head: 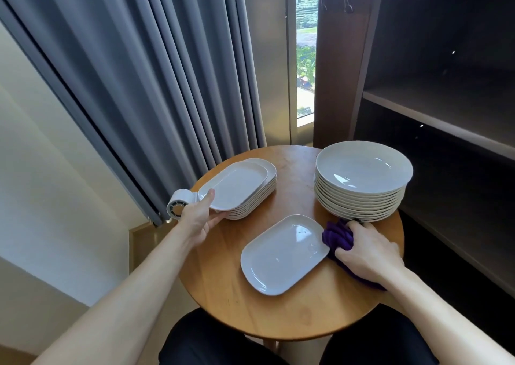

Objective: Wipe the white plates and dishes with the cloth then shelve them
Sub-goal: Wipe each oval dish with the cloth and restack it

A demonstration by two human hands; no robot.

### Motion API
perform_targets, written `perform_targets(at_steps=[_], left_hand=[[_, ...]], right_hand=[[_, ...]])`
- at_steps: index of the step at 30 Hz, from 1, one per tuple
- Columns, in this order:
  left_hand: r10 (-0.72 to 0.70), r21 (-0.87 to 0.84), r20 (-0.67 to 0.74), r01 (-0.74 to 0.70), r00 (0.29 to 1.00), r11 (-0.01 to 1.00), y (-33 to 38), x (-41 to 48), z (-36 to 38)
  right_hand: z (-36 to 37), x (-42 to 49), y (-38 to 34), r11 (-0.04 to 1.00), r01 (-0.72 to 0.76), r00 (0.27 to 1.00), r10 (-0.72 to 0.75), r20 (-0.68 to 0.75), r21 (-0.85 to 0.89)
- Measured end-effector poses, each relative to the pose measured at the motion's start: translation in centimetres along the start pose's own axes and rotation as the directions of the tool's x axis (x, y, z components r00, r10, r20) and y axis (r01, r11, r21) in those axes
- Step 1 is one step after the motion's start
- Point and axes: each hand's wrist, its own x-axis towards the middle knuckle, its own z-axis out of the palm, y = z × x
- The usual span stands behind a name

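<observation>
Head camera looks down on a round wooden table [245,306] with a person seated at it. The left hand [198,223] pinches the near end of the top oblong plate [237,184], thumb on its upper face and fingers curled under its rim. That plate sits slightly askew on the stack of oblong plates [255,201] at the table's left rear. The right hand [368,251] is clamped around a bunched purple cloth [338,237], which touches the right edge of a single oblong plate [284,254] lying flat near the table's middle. Just behind the cloth stands a tall stack of round deep dishes [362,169]. A dark shelf unit [434,108] stands at the right, grey curtains [145,71] hang behind, and a white round object [179,205] shows just beside the left hand.
</observation>
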Motion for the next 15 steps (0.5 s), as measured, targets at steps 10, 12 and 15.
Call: perform_targets(at_steps=[10, 12, 15], left_hand=[[0.171, 0.580, 0.085, -0.189, 0.982, 0.793, -2.8, -2.1, -1.9], [0.185, 0.674, 0.177, -0.256, 0.967, 0.693, -5.6, -4.6, -3.1], [0.071, 0.760, 0.369, -0.345, 0.927, 0.551, -9.6, -8.1, -4.7]], right_hand=[[-0.4, -0.3, -0.2, 0.999, 0.023, 1.000, -0.023, -0.005, 0.030], [-0.4, -0.4, -0.2, 0.998, 0.019, 1.000, -0.018, -0.019, 0.058], [-0.6, -0.5, -0.7, 0.993, 0.005, 0.997, 0.005, -0.082, 0.114]])
